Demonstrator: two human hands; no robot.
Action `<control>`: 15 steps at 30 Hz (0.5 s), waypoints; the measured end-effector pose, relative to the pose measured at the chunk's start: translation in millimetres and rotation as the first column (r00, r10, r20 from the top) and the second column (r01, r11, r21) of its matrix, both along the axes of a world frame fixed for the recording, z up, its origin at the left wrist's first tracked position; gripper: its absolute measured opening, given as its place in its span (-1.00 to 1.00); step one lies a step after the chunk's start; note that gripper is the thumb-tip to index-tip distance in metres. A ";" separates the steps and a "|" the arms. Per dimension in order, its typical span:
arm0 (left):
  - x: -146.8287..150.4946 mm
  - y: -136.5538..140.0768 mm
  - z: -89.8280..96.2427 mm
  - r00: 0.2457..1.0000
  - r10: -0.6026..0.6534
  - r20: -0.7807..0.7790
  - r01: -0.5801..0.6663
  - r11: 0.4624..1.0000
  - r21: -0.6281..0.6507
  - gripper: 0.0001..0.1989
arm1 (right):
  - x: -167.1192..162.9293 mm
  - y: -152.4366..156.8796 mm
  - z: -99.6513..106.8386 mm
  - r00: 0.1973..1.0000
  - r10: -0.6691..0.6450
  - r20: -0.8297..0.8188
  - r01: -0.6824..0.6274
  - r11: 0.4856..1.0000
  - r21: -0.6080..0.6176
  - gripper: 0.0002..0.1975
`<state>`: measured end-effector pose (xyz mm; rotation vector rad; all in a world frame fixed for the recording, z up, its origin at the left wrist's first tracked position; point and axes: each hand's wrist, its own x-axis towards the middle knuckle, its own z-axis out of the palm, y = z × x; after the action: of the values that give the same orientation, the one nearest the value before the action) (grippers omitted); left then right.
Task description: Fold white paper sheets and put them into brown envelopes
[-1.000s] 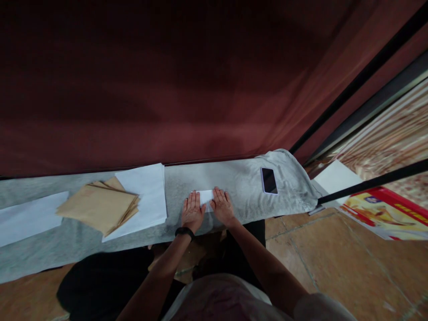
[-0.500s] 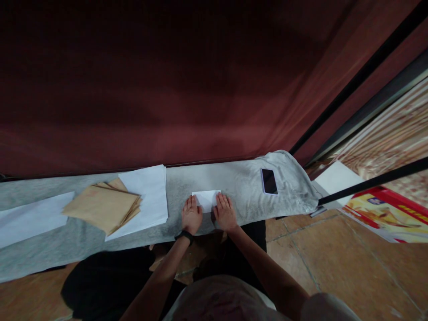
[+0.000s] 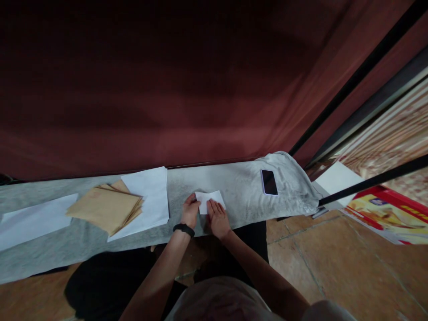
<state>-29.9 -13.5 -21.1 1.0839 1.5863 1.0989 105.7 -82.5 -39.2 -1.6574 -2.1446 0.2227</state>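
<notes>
A small folded white sheet of paper [image 3: 216, 196] lies on the grey cloth cover [image 3: 240, 178] in front of me. My left hand [image 3: 190, 211], with a black band at the wrist, pinches the paper's left edge between thumb and fingers. My right hand [image 3: 218, 219] rests on the paper's lower right part with its fingers stretched out flat. Part of the sheet is hidden under those fingers.
To the left, a stack of brown envelopes [image 3: 103, 207] overlaps large white sheets [image 3: 155, 196]. More white paper [image 3: 36, 218] lies farther left. A phone [image 3: 269, 182] sits on the right. A red-and-yellow box [image 3: 391, 214] stands beyond a black pole [image 3: 377, 182].
My left hand has gone from lying flat to pinching the paper's left edge. My right hand has slid left onto the paper, which has turned slightly and shifted right.
</notes>
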 end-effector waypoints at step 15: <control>-3.4 -1.7 -22.5 0.959 -0.091 -0.269 0.122 0.988 0.099 -0.29 | 5.4 33.6 -13.2 0.521 -0.394 -0.757 0.298 0.915 -0.271 -0.50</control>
<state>-33.3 -15.2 -43.5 1.4256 1.6622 1.0156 111.1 -48.9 -52.4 -1.5578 -1.0945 0.8089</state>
